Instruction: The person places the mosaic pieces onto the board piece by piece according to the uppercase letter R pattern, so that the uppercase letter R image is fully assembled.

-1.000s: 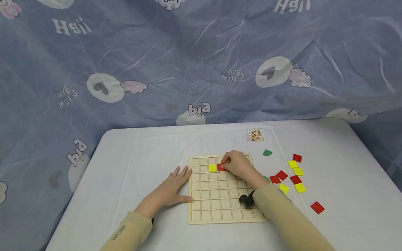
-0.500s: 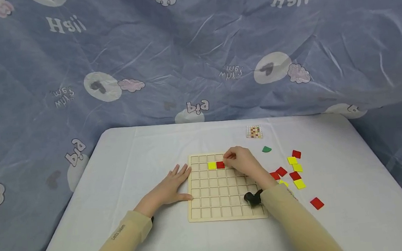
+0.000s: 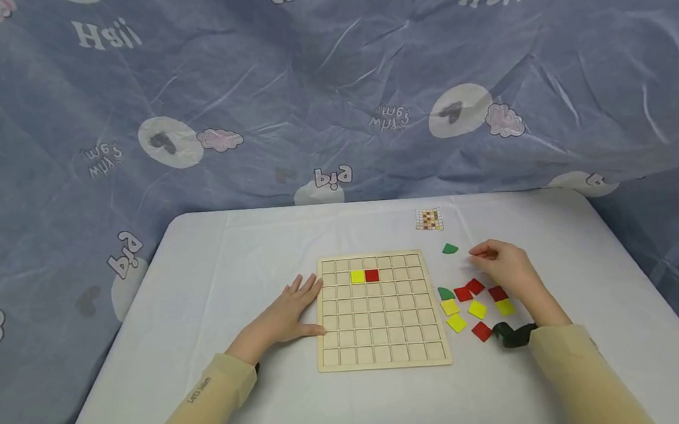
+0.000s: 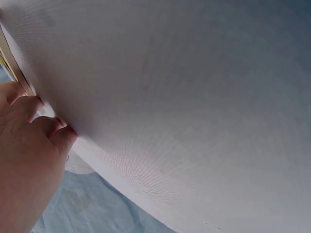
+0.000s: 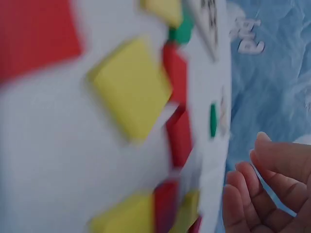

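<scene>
A square wooden grid board [image 3: 385, 322] lies flat on the white table. In its second row from the back, a yellow tile [image 3: 357, 276] and a red tile [image 3: 372, 275] sit side by side. My left hand [image 3: 282, 315] is spread along the board's left edge, fingertips and thumb touching it. My right hand [image 3: 504, 266] hovers over the loose tiles right of the board, covering some of them. In the right wrist view its fingers [image 5: 240, 187] are loosely bent, apart from the thumb, with nothing between them. Close to that camera lies a yellow tile [image 5: 131, 90], blurred.
Several loose red and yellow tiles, among them a near red one [image 3: 481, 331], lie right of the board. Two green quarter-round pieces lie there too, one farther back [image 3: 450, 248] and one by the board [image 3: 446, 293]. A small printed grid card [image 3: 429, 219] lies behind.
My right hand has let go of the red tile on the board and moved right, to above the loose tiles. My left hand has stayed at the board's edge.
</scene>
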### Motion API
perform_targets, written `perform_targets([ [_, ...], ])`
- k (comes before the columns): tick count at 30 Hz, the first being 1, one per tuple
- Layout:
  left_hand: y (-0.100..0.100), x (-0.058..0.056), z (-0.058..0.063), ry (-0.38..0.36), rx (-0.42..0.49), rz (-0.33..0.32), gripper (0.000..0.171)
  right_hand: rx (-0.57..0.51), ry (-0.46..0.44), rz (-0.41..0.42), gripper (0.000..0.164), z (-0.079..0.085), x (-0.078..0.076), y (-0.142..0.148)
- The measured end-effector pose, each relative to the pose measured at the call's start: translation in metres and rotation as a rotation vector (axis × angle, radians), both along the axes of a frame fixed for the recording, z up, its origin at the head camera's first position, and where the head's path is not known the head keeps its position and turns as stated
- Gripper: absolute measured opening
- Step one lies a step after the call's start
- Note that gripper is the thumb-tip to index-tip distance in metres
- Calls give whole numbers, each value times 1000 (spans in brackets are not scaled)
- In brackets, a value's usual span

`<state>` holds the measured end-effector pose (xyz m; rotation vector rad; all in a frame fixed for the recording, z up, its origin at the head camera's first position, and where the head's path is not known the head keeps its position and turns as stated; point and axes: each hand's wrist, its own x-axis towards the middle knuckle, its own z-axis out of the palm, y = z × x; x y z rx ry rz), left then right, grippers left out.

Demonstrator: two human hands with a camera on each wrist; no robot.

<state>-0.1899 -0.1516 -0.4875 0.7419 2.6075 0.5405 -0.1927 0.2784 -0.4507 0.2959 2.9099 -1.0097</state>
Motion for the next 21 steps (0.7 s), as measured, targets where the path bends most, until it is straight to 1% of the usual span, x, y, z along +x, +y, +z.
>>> perform_targets([
  [3, 0, 0, 0, -3, -9, -1, 100, 25, -36, -66, 32, -7, 6, 21],
  [7, 0, 0, -1, -3, -18, 2, 100, 34, -79, -130, 37, -16, 11, 33],
  [13, -1, 0, -1, 1, -20, 4, 101, 31, -138, -201, 43, -19, 9, 35],
  [21, -1, 0, 1, -3, -5, 3, 100, 20, -184, -269, 39, -18, 7, 30],
])
